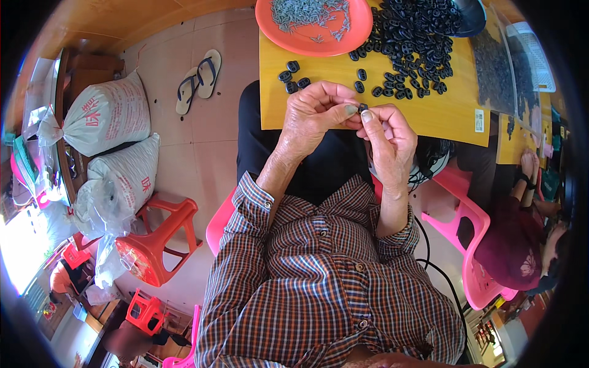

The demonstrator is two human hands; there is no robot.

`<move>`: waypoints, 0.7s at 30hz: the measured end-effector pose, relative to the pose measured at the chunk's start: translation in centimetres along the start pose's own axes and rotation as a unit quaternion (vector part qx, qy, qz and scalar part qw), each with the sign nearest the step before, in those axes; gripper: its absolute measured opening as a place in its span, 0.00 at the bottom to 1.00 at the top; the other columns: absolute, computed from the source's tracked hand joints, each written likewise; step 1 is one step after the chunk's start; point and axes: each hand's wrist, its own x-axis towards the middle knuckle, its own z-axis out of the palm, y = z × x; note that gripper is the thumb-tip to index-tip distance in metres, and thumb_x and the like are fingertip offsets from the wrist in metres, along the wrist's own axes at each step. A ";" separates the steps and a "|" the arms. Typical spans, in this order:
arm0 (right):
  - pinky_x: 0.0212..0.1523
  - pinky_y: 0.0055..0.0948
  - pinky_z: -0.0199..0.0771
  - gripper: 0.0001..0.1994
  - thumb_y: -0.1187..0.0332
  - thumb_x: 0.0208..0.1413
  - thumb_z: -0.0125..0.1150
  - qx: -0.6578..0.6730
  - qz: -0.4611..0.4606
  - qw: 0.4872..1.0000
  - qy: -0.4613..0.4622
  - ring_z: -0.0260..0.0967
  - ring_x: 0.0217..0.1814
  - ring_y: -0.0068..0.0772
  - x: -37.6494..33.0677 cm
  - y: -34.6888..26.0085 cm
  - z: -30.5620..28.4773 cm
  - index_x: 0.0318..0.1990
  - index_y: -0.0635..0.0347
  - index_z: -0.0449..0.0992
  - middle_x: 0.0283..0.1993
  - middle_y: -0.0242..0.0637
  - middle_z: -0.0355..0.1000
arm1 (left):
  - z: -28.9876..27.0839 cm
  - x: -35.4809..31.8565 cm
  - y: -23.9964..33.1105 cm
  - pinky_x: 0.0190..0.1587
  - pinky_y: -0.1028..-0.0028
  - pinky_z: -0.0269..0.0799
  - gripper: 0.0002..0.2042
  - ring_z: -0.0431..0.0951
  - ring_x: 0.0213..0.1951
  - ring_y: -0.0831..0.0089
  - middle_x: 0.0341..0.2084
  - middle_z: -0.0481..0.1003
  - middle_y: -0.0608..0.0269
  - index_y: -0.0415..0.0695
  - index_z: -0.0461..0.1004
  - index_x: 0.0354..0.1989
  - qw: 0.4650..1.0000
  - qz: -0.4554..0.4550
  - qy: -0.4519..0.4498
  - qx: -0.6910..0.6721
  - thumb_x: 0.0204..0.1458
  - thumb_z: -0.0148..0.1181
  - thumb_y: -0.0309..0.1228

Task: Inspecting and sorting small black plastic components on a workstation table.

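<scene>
Above the near edge of the yellow table, my two hands meet, fingertips pinched together. My right hand point(390, 134) holds a small black plastic cord-lock piece point(363, 108) between thumb and fingers. My left hand point(314, 116) is closed in a pinch right beside it; whatever its fingertips hold is too small to make out. Several similar black oval pieces with two holes point(400, 86) lie loose just beyond my hands, and a big heap of them point(411, 30) stands behind. Farther left, a red-orange plate point(294, 46) holds many tiny grey pieces that look like springs.
The yellow table point(460, 116) carries a dark bowl point(472, 18) and clear plastic bags of black pieces point(494, 67) at right. On the floor at left are flip-flops point(208, 73), full white sacks point(110, 116) and a red stool point(165, 236). Another person point(512, 245) sits at right.
</scene>
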 end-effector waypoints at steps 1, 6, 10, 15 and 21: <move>0.31 0.14 0.69 0.04 0.74 0.58 0.57 -0.002 0.003 1.000 0.002 0.68 0.27 0.14 0.0 -0.1 0.1 0.35 0.67 0.72 0.30 0.31 0.73 | 0.0 0.0 0.1 0.39 0.70 0.81 0.08 0.81 0.33 0.70 0.33 0.77 0.56 0.34 0.72 0.41 1.000 0.002 -0.002 0.008 0.52 0.56 0.16; 0.29 0.15 0.69 0.03 0.77 0.56 0.57 -0.063 -0.054 0.997 0.004 0.67 0.26 0.15 0.0 0.6 -0.4 0.33 0.68 0.71 0.28 0.30 0.70 | 0.2 -0.2 0.5 0.39 0.71 0.81 0.08 0.81 0.33 0.71 0.32 0.77 0.57 0.34 0.71 0.41 0.998 0.012 -0.001 0.057 0.52 0.56 0.16; 0.25 0.16 0.66 0.03 0.79 0.54 0.58 -0.156 -0.117 0.981 0.001 0.64 0.23 0.16 0.0 0.0 -0.4 0.31 0.68 0.70 0.26 0.30 0.67 | 0.5 -0.5 0.9 0.37 0.74 0.80 0.07 0.80 0.32 0.73 0.30 0.77 0.59 0.34 0.71 0.39 0.996 0.018 0.006 0.090 0.52 0.57 0.16; 0.23 0.17 0.62 0.03 0.80 0.52 0.57 -0.195 -0.150 0.969 -0.008 0.62 0.21 0.16 0.0 0.1 -0.6 0.30 0.67 0.69 0.25 0.32 0.67 | 0.4 -0.5 0.6 0.36 0.74 0.80 0.09 0.80 0.30 0.70 0.29 0.77 0.56 0.33 0.71 0.40 0.990 0.007 0.002 0.139 0.51 0.57 0.15; 0.23 0.17 0.63 0.02 0.77 0.54 0.57 -0.165 -0.062 0.984 -0.029 0.62 0.22 0.15 0.1 -0.1 -1.1 0.32 0.66 0.71 0.24 0.29 0.67 | 0.2 -0.4 0.2 0.35 0.76 0.79 0.08 0.80 0.30 0.73 0.29 0.77 0.57 0.33 0.71 0.41 0.990 0.003 -0.008 0.142 0.52 0.57 0.17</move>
